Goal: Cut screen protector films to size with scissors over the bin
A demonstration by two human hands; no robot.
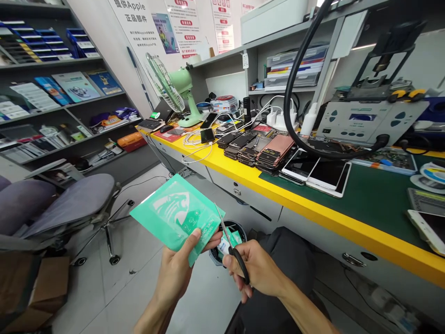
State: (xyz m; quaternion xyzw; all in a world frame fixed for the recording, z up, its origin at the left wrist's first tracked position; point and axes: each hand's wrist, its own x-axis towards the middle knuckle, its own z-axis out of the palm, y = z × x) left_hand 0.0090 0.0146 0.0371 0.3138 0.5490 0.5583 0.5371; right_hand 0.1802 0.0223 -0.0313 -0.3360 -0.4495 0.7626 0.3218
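Observation:
A flat green packet [174, 208] with white printing is pinched between the thumb and fingers of my left hand [184, 260]. My right hand [255, 269] has its fingers in the black handles of a pair of scissors [238, 262]. The blades are parted a little and reach up along the packet's right edge; whether they touch it I cannot tell. Below them stands a bin [214, 257] holding green and white wrappers [233, 237], partly hidden by my right hand and the scissors.
A yellow-edged bench [250, 175] runs along the right, bearing stacked phones [274, 150], white-framed tablets [328, 174], cables and a green fan [184, 86]. A grey chair [73, 204] and a cardboard box [50, 283] stand left. Shelves [52, 106] line the left wall.

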